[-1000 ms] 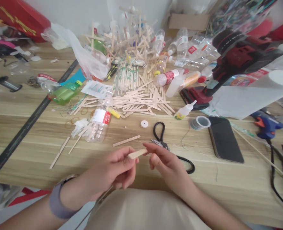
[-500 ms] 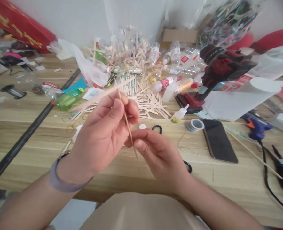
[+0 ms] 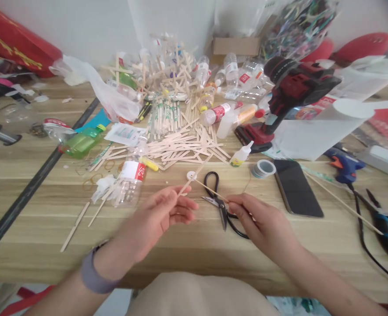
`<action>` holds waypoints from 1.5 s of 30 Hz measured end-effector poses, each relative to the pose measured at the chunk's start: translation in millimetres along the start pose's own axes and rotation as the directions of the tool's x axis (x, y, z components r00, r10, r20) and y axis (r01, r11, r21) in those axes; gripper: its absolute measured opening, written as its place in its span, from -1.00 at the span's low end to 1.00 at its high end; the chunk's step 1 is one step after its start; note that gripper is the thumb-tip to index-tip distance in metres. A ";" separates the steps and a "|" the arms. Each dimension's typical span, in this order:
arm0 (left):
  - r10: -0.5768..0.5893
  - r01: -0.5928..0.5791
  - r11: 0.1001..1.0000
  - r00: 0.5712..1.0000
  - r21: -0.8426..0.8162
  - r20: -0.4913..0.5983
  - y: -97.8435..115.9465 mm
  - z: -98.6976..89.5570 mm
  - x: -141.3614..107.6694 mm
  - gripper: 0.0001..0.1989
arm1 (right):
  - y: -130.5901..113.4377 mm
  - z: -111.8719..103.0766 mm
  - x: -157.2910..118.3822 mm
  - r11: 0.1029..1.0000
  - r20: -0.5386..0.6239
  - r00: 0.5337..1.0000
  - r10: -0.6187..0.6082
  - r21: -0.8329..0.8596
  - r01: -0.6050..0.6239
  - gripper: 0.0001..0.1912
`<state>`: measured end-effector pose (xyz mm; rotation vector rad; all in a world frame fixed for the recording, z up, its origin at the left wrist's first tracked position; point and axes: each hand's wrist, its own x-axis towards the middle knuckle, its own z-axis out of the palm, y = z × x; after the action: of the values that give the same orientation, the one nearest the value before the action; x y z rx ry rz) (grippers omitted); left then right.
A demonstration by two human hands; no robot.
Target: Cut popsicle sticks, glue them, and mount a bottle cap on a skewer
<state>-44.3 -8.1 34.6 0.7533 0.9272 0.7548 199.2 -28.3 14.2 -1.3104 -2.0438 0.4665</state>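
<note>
Wood tbl [image 3: 328,245], clear bag [image 3: 325,19] w/ scraps [image 3: 292,30] behind, L grip [image 3: 156,215] round stick [image 3: 200,169], R grip [image 3: 261,219] round skewer [image 3: 210,189]

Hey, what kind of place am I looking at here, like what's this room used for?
Probably a craft or hobby workspace: a pile of wooden sticks is spread out, with a drill and a glue gun on the right.
</note>
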 end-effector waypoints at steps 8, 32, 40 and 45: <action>0.091 -0.016 0.922 0.980 0.388 -0.176 -15.3 4.3 -4.8 -0.63 | -3.4 25.4 -17.5 0.996 -0.006 0.997 -0.080 -0.028 0.080 -0.81; -0.011 0.012 0.995 1.000 -0.097 0.014 -42.2 12.7 -8.1 -0.83 | -40.0 28.5 -15.9 0.927 -0.038 0.952 -0.303 -0.243 0.286 -0.76; -0.061 0.063 0.997 0.998 -0.052 0.027 -38.5 11.1 -10.5 -0.81 | -51.2 24.0 -15.0 0.991 -0.010 0.996 -0.086 0.098 0.086 -0.79; -0.033 0.034 0.999 0.999 -0.033 0.021 -35.6 14.6 -12.6 -0.81 | -51.5 23.4 -15.1 0.996 -0.033 0.997 -0.069 0.049 0.071 -0.80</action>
<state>-28.0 -40.3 16.3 0.7131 0.9049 0.7307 153.1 -63.1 23.5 -1.2053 -2.0320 0.4598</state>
